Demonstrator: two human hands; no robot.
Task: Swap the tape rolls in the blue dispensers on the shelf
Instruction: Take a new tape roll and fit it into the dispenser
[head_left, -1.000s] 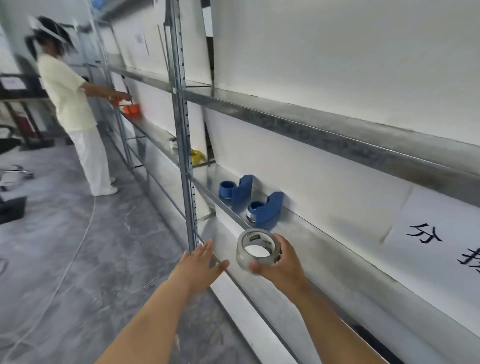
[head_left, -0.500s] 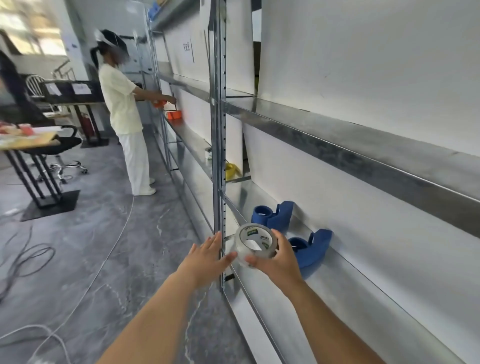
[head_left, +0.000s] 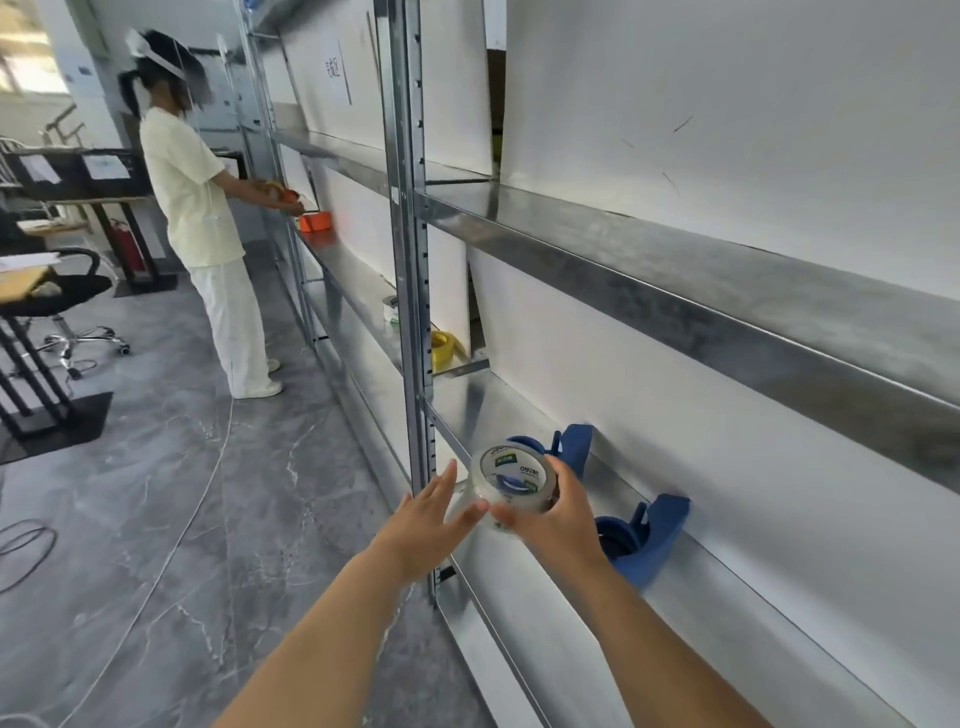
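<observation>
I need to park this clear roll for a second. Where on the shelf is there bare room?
Free: the shelf to the right of the near dispenser, and the stretch between the upright post and the far dispenser. Crowded: the gap between the two dispensers, where the right hand holds the tape roll with the left hand alongside.

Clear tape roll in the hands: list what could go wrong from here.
1. The clear tape roll is pinched by the right hand out past the shelf edge, with the left hand only at its side; a slip would likely send it to the floor.
2. The near blue dispenser sits loose beside the right wrist; a nudge could shove it along the shelf.
3. The far blue dispenser is partly hidden behind the roll, so seating it there may be fumbled.
</observation>
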